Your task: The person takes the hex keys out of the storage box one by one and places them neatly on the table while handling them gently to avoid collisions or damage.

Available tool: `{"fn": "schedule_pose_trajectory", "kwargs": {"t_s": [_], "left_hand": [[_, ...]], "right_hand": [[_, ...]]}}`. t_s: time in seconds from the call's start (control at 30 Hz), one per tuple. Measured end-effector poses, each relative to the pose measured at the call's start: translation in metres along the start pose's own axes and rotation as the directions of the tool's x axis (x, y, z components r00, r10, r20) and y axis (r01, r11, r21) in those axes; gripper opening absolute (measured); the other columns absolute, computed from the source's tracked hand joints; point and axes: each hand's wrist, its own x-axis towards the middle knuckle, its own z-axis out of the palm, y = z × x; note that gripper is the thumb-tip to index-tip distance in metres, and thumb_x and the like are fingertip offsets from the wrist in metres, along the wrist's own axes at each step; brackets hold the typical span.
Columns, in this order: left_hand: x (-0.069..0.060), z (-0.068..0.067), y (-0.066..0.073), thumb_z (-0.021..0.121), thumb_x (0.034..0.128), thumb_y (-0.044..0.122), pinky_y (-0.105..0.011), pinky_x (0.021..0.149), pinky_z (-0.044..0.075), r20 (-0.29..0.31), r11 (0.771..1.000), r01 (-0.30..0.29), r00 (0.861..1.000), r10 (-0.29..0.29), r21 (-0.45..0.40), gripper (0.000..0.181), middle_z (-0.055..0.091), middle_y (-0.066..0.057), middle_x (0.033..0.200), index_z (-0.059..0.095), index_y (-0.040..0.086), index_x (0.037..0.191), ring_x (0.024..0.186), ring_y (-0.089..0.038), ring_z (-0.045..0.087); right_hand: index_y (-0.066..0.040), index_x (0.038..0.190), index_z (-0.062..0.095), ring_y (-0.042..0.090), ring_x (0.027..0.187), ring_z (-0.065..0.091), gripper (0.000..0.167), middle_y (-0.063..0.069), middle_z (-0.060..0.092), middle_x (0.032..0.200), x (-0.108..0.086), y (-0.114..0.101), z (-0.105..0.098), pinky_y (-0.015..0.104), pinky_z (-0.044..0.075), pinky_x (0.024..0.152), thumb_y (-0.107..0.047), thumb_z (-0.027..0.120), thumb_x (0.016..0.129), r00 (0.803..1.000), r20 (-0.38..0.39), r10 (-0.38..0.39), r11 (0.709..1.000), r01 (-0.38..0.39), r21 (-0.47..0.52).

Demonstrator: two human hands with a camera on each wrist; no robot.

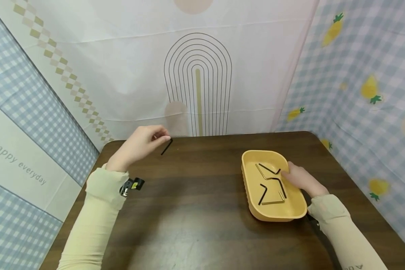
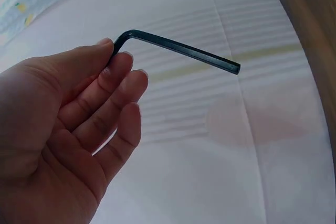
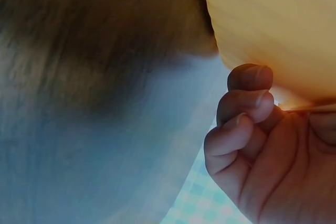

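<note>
My left hand (image 1: 142, 145) pinches a black hex key (image 2: 184, 51) by its short arm between thumb and index finger, above the far left of the table. The key's long arm sticks out free. At the right, my right hand (image 1: 301, 178) grips the side wall of a yellow plastic tray (image 1: 293, 210), thumb over the rim and fingers curled outside, as the right wrist view shows. Inside the tray lie several more L-shaped hex keys, some black, such as one black key (image 1: 263, 194), and some brass-coloured, such as one brass key (image 1: 273, 203).
The dark wooden table (image 1: 189, 225) ends at a patterned white cloth (image 1: 138, 75) hanging behind it. Blue checked cloth (image 1: 357, 123) hangs along the right side, and more stands at the left. A wrist camera strap (image 1: 129, 186) sits on the left wrist.
</note>
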Motion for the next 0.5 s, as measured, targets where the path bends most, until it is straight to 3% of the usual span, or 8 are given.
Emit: {"fn": "schedule_pose_trajectory", "kwargs": {"t_s": [0.2,0.5], "left_hand": [[-0.012,-0.011,-0.002,0.066,0.0991,0.021,-0.039,0.081,0.050,-0.035,0.999,0.021,0.999,-0.020,0.028,0.007,0.069,0.005,0.090,0.071,0.015,0.100,0.082,-0.012,0.062],[-0.021,-0.006,-0.010,0.064,0.1006,0.022,-0.040,0.080,0.051,-0.031,0.999,0.027,0.999,-0.026,0.028,0.013,0.070,0.002,0.091,0.070,0.011,0.101,0.082,-0.015,0.063]], "right_hand": [[0.023,0.147,0.006,0.024,0.070,0.070,0.068,0.028,0.065,0.098,0.000,0.003,0.000,0.039,0.057,0.061,-0.021,0.040,0.108,1.000,0.010,0.007,1.000,-0.007,0.021],[0.022,0.147,0.009,0.023,0.070,0.070,0.067,0.026,0.065,0.098,0.001,0.004,0.002,0.039,0.057,0.062,-0.022,0.041,0.108,1.000,0.001,0.009,1.000,-0.009,0.014]]}}
